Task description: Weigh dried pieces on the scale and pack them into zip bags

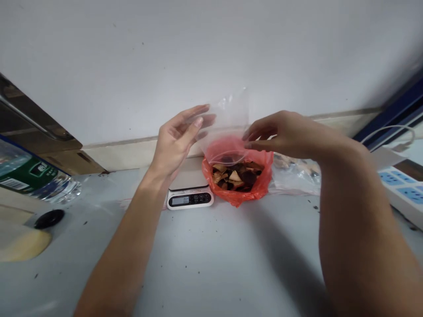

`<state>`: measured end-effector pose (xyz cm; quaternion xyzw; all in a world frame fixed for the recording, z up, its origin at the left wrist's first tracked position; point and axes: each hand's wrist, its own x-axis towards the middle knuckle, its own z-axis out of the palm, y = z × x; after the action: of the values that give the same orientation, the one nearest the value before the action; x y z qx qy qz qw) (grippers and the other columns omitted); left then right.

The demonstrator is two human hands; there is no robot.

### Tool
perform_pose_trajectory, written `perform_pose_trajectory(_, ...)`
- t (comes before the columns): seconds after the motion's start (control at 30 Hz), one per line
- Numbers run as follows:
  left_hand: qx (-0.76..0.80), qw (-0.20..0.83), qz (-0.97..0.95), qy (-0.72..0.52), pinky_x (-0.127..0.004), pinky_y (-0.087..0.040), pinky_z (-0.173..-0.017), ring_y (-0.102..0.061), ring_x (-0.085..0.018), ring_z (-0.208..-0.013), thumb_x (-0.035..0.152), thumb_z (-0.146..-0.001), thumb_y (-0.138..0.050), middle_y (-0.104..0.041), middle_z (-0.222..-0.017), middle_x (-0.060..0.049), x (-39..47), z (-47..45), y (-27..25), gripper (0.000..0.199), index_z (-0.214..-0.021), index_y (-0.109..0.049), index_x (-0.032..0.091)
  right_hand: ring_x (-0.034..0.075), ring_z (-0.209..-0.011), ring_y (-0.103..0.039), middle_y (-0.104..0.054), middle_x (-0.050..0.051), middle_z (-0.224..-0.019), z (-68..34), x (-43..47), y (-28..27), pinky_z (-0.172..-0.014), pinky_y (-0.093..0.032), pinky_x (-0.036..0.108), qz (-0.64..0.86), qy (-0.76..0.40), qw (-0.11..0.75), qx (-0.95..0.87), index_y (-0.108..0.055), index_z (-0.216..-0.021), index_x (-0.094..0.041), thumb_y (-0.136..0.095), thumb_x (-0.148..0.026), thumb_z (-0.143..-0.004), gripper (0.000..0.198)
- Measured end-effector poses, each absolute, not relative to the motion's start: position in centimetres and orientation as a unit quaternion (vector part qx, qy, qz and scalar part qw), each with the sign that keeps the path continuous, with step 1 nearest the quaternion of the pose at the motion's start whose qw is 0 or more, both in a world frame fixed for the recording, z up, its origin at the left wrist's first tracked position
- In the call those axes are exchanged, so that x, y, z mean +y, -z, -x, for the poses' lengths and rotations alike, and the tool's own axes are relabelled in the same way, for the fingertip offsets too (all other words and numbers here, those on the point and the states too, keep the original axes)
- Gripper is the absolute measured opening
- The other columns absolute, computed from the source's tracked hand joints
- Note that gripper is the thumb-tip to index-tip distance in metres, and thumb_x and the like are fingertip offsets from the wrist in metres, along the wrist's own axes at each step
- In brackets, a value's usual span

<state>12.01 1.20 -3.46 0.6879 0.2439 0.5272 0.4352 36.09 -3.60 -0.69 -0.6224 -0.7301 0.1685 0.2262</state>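
A clear plastic zip bag (229, 112) hangs upright between my hands, its curved edge low over a red plastic bag. My left hand (180, 136) has its thumb in front of the clear bag's left side and its fingers loosely behind. On the other side, my right hand (269, 134) pinches the clear bag's right edge between thumb and fingers. Below, the red plastic bag (238, 198) lies with its mouth wide, full of brown dried pieces (236, 176). Left of it sits a small white digital scale (191, 199) reading 0.0, its platform partly behind my left wrist.
A large water bottle (36, 171) with a green label lies at the left by a black round lid (49, 218). Another clear bag (294, 176) rests right of the red one. A white power strip (403, 189) stands far right. The wall (211, 53) rises behind.
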Motion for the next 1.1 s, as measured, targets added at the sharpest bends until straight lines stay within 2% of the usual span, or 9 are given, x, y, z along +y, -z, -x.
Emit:
perform_pose_trajectory(0.07, 0.245, 0.436, -0.687, -0.528, -0.043, -0.056, -0.108, -0.071, -0.025, -0.125, 0.032, -0.094, -0.075, -0.081, -0.116, -0.004, 1.1, -12.0, 3.3, 0.022, -0.116, -0.075, 0.026, 0.022, -0.072, -0.066, -0.073, 0.003, -0.074, -36.1, -3.5, 0.7, -0.066, -0.049, 0.036, 0.607, -0.158, 0.253, -0.736, -0.076, -0.077, -0.023, -0.068, -0.028, -0.081, 0.01)
perform_pose_trajectory(0.13, 0.258, 0.435, -0.683, -0.527, -0.043, -0.056, -0.108, -0.071, -0.026, -0.124, 0.034, -0.092, -0.078, -0.081, -0.113, -0.005, 1.2, -11.9, 3.3, 0.027, -0.117, -0.074, 0.024, 0.021, -0.071, -0.064, -0.071, 0.003, -0.071, -36.1, -3.6, 0.7, -0.067, -0.049, 0.036, 0.589, -0.162, 0.299, -0.733, -0.073, -0.073, -0.023, -0.068, -0.03, -0.08, 0.011)
perform_pose_trajectory(0.3, 0.253, 0.427, -0.648, -0.578, -0.039, -0.061, -0.102, -0.079, -0.022, -0.1, 0.031, -0.084, -0.084, -0.081, -0.089, -0.002, 1.8, -11.7, 3.6, 0.021, -0.099, -0.074, 0.02, 0.021, -0.076, -0.063, -0.07, 0.004, -0.076, -35.7, -4.1, 0.7, -0.072, -0.05, 0.037, 0.547, -0.196, 0.413, -0.701, -0.069, -0.075, -0.022, -0.072, -0.047, -0.08, 0.025)
perform_pose_trajectory(0.47, 0.228, 0.476, -0.608, -0.593, -0.037, -0.062, -0.099, -0.079, -0.019, -0.094, 0.017, -0.081, -0.078, -0.08, -0.085, 0.0, 1.8, -11.4, 3.4, 0.012, -0.087, -0.068, 0.02, 0.023, -0.084, -0.068, -0.075, 0.005, -0.088, -34.8, -4.0, 1.1, -0.074, -0.054, 0.036, 0.507, -0.294, 0.419, -0.693, -0.071, -0.092, -0.022, -0.083, -0.046, -0.071, 0.034)
perform_pose_trajectory(0.67, 0.287, 0.444, -0.641, -0.557, -0.036, -0.065, -0.081, -0.079, -0.022, -0.088, 0.029, -0.073, -0.084, -0.079, -0.107, -0.003, 1.8, -9.1, 2.1, 0.042, -0.111, -0.067, 0.026, 0.016, -0.068, -0.06, -0.064, 0.0, -0.069, -33.3, -3.8, 0.9, -0.064, -0.05, 0.029, 0.532, -0.317, 0.428, -0.659, -0.066, -0.068, -0.021, -0.077, -0.028, -0.072, 0.014)
perform_pose_trajectory(0.73, 0.3, 0.402, -0.662, -0.557, -0.033, -0.064, -0.077, -0.078, -0.021, -0.084, 0.038, -0.072, -0.087, -0.08, -0.1, -0.004, 1.8, -8.3, 1.7, 0.042, -0.108, -0.07, 0.024, 0.015, -0.066, -0.057, -0.06, -0.001, -0.066, -32.8, -3.8, 0.8, -0.061, -0.048, 0.028, 0.543, -0.311, 0.43, -0.65, -0.063, -0.064, -0.02, -0.074, -0.024, -0.07, 0.013)
perform_pose_trajectory(0.87, 0.302, 0.324, -0.683, -0.581, -0.028, -0.062, -0.073, -0.076, -0.018, -0.079, 0.052, -0.074, -0.088, -0.079, -0.086, -0.001, 1.9, -7.1, 1.3, 0.039, -0.095, -0.073, 0.023, 0.017, -0.071, -0.061, -0.066, 0.001, -0.074, -31.8, -3.4, 1.2, -0.061, -0.049, 0.029, 0.548, -0.303, 0.487, -0.609, -0.06, -0.066, -0.02, -0.068, -0.017, -0.064, 0.009)
perform_pose_trajectory(1.0, 0.302, 0.274, -0.721, -0.56, -0.026, -0.056, -0.059, -0.066, -0.013, -0.055, 0.051, -0.08, -0.086, -0.069, -0.06, 0.003, 2.2, -6.2, 1.5, 0.031, -0.083, -0.074, 0.023, 0.017, -0.067, -0.063, -0.06, -0.001, -0.067, -30.7, -2.9, 1.9, -0.067, -0.056, 0.033, 0.513, -0.361, 0.524, -0.576, -0.056, -0.066, -0.021, -0.065, -0.017, -0.068, 0.01)
perform_pose_trajectory(1.1, 0.323, 0.258, -0.727, -0.549, -0.029, -0.056, -0.059, -0.064, -0.014, -0.053, 0.046, -0.084, -0.084, -0.067, -0.058, 0.002, 2.4, -5.5, 1.9, 0.026, -0.08, -0.075, 0.022, 0.017, -0.071, -0.066, -0.065, 0.0, -0.076, -29.8, -2.6, 2.3, -0.067, -0.058, 0.033, 0.491, -0.39, 0.529, -0.572, -0.064, -0.081, -0.021, -0.071, -0.027, -0.076, 0.011)
